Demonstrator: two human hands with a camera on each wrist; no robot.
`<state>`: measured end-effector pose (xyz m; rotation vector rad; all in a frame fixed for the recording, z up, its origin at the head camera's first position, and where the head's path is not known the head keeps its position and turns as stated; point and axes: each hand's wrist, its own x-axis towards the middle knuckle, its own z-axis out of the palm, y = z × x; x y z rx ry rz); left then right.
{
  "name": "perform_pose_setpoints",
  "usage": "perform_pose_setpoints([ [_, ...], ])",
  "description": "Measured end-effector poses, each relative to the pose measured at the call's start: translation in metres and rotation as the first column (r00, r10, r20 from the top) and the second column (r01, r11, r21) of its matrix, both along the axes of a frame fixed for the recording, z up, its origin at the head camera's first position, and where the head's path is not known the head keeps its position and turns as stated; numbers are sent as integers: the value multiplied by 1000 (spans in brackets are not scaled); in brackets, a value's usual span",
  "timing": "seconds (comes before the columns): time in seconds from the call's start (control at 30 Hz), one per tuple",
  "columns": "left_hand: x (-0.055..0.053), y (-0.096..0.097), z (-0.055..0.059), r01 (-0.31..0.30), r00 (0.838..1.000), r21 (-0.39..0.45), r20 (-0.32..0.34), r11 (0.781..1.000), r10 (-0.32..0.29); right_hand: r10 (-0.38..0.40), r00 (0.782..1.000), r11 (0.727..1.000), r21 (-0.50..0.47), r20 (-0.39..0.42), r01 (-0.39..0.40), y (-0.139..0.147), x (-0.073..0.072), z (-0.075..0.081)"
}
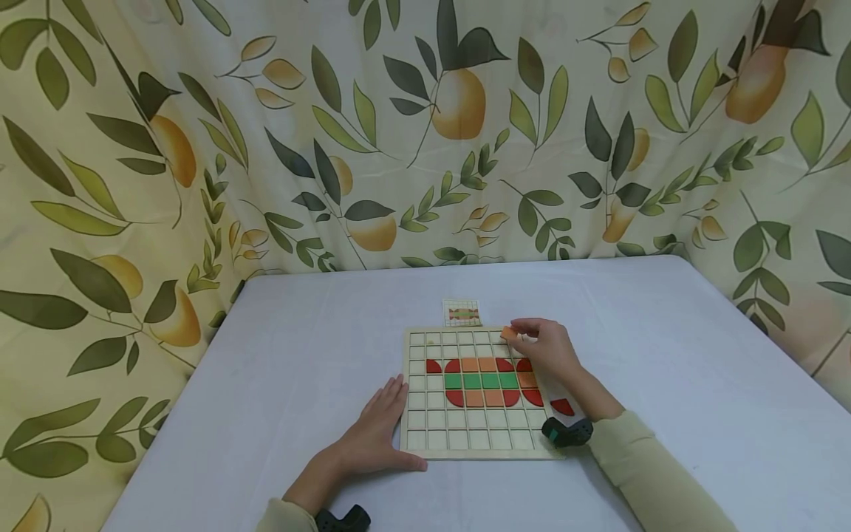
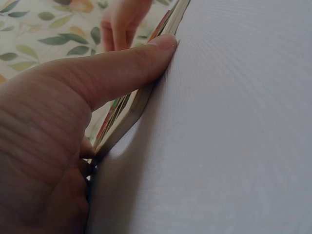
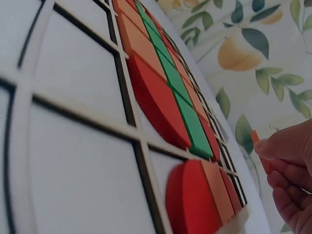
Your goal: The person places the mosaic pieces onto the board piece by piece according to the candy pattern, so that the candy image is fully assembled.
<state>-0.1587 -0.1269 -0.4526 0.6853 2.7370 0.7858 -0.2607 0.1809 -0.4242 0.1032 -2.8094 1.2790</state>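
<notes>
A wooden grid board (image 1: pixel 479 456) lies on the table with white square cells. Across its middle runs a row of green square tiles (image 1: pixel 481 380), with orange squares (image 1: pixel 484 398) and rounded red pieces (image 1: pixel 454 398) above, below and at the right end. One red piece (image 1: pixel 433 366) sits apart at the left. My right hand (image 1: pixel 550 353) pinches an orange tile (image 3: pixel 262 152) between thumb and fingers over the board's far right corner. With straight fingers, my left hand (image 1: pixel 372 432) rests along the left edge, its thumb (image 2: pixel 131 63) against the near edge.
A small card (image 1: pixel 462 313) with a printed grid pattern lies just beyond the board. Off the board's right side is a loose red piece (image 1: pixel 562 407). White cloth covers the table (image 1: pixel 319 332); a leaf-and-fruit curtain (image 1: pixel 425 185) hangs behind it.
</notes>
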Motion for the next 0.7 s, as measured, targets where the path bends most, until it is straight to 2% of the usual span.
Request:
perform_pose_setpoints([
  [0.2,0,0,0,-2,1000,0,2,1000,2,95,994,995,-20,-45,-96,-14,9,1],
  [0.33,0,0,1,-5,1000,-4,5,1000,5,160,982,987,-8,-99,-161,-25,14,0],
  [0.47,0,0,1,-6,1000,-9,8,1000,6,192,970,981,0,-152,-194,-35,17,-1],
  [0.7,0,0,2,-3,1000,-17,13,1000,4,266,947,962,-4,-181,-271,-55,24,-2],
])
